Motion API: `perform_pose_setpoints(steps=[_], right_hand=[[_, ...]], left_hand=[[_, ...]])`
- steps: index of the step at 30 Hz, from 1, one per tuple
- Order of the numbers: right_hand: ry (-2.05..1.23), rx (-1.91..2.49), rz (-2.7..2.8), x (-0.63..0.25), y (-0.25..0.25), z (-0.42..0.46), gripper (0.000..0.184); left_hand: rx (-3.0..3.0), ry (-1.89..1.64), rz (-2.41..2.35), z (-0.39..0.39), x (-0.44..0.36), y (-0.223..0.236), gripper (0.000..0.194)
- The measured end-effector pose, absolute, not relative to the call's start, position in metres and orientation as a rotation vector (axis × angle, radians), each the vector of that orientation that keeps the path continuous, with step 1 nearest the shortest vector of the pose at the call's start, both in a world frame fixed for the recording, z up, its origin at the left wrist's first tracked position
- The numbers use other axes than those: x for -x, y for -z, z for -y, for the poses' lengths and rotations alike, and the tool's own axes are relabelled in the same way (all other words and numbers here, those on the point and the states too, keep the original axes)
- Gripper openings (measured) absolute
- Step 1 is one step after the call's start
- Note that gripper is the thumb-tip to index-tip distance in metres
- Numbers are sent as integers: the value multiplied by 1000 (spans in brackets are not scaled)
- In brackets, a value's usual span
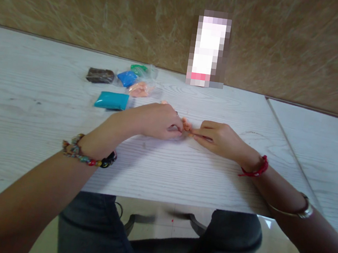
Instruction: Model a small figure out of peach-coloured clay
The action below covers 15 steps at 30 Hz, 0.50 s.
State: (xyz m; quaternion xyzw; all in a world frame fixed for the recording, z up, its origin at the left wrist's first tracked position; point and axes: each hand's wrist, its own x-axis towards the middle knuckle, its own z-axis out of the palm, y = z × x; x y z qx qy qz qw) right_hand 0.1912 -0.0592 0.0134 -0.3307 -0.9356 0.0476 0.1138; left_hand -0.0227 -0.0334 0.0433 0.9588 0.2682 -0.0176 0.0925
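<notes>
A small lump of peach modelling clay [187, 124] lies between my two hands above the white wood-grain tabletop [157, 170]. My left hand [163, 121] is closed in a pinch at the lump's left side, its fingertips touching the clay. From the right, my right hand [214, 136] pinches the lump's lower right edge between thumb and fingers. Another bit of peach clay [164, 102] shows just behind my left hand, mostly hidden by it. The exact shape of the held lump is too small to make out.
Back left lie a brown clay pack [100, 76], a blue one [127, 78], a green one [138, 70], a peach one in clear wrap [140, 89] and a turquoise packet [112, 100]. A blurred-out upright object [209, 49] leans against the brown marbled wall [79, 2].
</notes>
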Motion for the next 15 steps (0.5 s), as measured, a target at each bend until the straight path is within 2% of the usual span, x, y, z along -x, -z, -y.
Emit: perform_pose_setpoints(steps=[11, 15], right_hand=[[-419, 1257, 2457, -176, -10, 62, 9], [-566, 1355, 2381, -173, -12, 63, 7]], left_hand=[[-2862, 111, -831, 33, 21, -45, 33], [-2857, 122, -849, 32, 22, -43, 32]])
